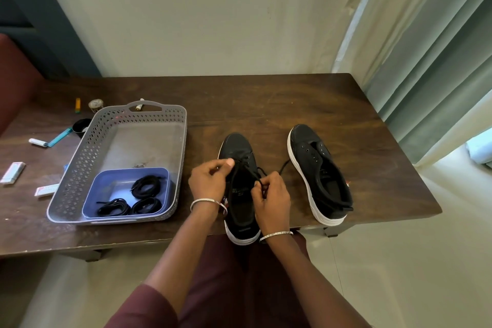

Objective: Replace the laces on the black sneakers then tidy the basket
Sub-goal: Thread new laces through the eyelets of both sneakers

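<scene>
Two black sneakers with white soles stand on the dark wooden table (266, 104). The left sneaker (239, 149) sits at the table's front edge between my hands. My left hand (210, 181) pinches the black lace at the eyelets on its left side. My right hand (271, 194) pinches the lace (283, 166) on its right side, and a loose end trails toward the right sneaker (316, 168), which has no lace in its eyelets. A grey perforated basket (87, 152) at left holds a blue tray (106, 181) with three coiled black laces (145, 185).
Small items lie left of and behind the basket: a black cup (81, 125), a teal stick (60, 137), white packets (12, 172), a yellow tube (77, 105), a small round clock (95, 104). A curtain (426, 61) hangs at right, a wall behind.
</scene>
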{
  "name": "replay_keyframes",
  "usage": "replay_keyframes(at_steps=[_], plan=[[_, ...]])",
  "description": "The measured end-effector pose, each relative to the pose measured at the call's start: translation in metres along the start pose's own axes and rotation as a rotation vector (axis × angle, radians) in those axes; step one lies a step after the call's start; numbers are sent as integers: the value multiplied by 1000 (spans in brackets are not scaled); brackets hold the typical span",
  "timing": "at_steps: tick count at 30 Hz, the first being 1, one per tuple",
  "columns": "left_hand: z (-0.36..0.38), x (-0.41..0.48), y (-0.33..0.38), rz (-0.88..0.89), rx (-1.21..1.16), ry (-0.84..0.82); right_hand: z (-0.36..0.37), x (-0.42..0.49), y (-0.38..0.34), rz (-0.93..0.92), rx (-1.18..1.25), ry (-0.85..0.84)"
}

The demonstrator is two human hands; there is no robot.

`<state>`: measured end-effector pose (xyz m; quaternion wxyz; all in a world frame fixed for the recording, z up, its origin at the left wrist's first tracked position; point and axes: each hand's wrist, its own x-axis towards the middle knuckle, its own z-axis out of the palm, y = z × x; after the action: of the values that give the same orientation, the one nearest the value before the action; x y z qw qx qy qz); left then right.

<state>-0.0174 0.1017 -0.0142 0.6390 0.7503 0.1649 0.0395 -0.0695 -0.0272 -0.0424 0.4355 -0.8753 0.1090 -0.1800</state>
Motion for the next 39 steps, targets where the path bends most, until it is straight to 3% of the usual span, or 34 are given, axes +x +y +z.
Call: replay_keyframes(at_steps=[1, 3, 5, 6, 8, 10, 12, 15, 22, 24, 27, 28, 30, 32, 35, 39], plan=[[-1, 2, 3, -219, -215, 2, 0, 0, 0, 0, 1, 1], [-4, 5, 3, -519, -389, -48, 1, 0, 1, -3, 9, 5], [-6, 7, -1, -545, -334, -56, 1, 0, 2, -6, 17, 6], [-6, 8, -5, -466, -262, -14, 1, 0, 2, -5, 19, 5], [-8, 6, -7, -111, -56, 63, 2, 0, 1, 2, 17, 3], [-8, 1, -1, 298, 211, 0, 2, 0, 1, 12, 16, -2], [-3, -4, 8, 511, 544, -92, 2, 0, 1, 24, 16, -7], [5, -6, 8, 660, 947, -87, 2, 0, 1, 38, 19, -12], [7, 0, 5, 707, 937, -27, 2, 1, 2, 33, 8, -12], [7, 0, -1, 550, 776, -48, 2, 1, 2, 26, 7, 1], [3, 0, 11, -124, -104, -60, 2, 1, 1, 14, 9, 15], [0, 0, 14, -323, -301, -45, 2, 0, 1, 10, 13, 16], [-6, 6, 10, -470, -347, -48, 2, 0, 1, 10, 21, 17], [-9, 8, 2, -330, -205, -11, 2, 0, 0, 15, 21, 17], [-8, 2, -1, 132, 332, 36, 2, 0, 0, 26, 18, 8], [3, -12, 11, 510, 825, -56, 1, 0, 0, 38, 30, 8]])
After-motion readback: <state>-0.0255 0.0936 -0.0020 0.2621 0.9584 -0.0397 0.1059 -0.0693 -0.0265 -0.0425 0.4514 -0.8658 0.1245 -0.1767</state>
